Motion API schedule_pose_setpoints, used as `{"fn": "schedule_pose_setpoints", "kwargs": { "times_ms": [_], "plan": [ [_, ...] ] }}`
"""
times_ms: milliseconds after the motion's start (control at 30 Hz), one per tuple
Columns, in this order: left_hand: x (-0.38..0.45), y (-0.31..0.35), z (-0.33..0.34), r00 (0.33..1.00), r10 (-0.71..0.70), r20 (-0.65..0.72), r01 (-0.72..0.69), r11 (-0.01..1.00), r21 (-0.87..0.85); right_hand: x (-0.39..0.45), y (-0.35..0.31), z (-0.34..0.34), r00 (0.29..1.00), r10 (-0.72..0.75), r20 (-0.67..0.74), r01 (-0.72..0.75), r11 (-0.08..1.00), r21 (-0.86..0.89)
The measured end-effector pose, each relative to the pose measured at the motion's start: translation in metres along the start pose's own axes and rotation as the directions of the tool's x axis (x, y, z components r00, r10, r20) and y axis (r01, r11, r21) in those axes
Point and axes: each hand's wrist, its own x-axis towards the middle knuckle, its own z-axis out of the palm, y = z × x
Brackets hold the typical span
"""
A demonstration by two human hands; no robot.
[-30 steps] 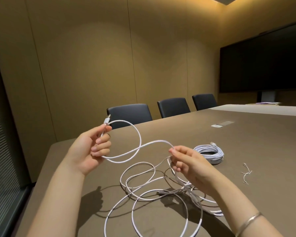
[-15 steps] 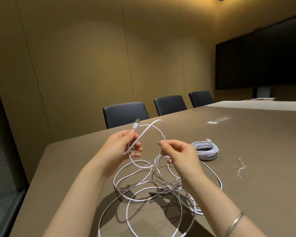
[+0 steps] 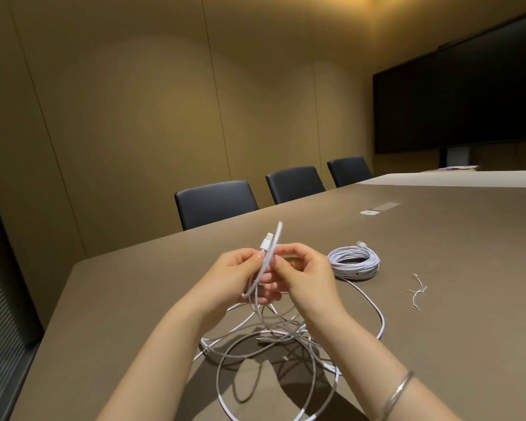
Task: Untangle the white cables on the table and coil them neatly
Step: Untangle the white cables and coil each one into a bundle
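Above the desk (image 3: 438, 268), left hand (image 3: 234, 275) and right hand (image 3: 304, 275) pinch a narrow loop of white cable (image 3: 271, 253), its slack tangled below, a coiled cable (image 3: 354, 262) just right.

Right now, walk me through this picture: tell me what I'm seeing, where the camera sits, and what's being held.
There is no machine here. A person wears a camera on the head, looking down at their own hands. The left hand and right hand meet and pinch a narrow loop of loose white cable, its plug end sticking up. The rest lies tangled on the brown table. Further right lie a finished coil and small wire ties.
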Motion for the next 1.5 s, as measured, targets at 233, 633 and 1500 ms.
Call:
{"fn": "schedule_pose_setpoints", "kwargs": {
  "times_ms": [233, 633, 1500],
  "plan": [
    [0.006, -0.006, -0.005, 0.946, 0.2, -0.257, -0.109, 0.939, 0.327, -0.003, -0.023, -0.003, 0.993, 0.1, 0.063, -0.109, 0.981, 0.16],
    [-0.002, 0.01, -0.011, 0.98, -0.072, 0.183, 0.186, 0.649, -0.737, 0.015, 0.011, -0.016, 0.957, 0.289, 0.039, -0.292, 0.949, 0.116],
    [-0.01, 0.032, -0.052, 0.981, 0.035, -0.192, -0.14, 0.811, -0.568, -0.009, 0.036, 0.007, 0.842, 0.31, 0.442, -0.193, 0.937, -0.29]
  ]
}}
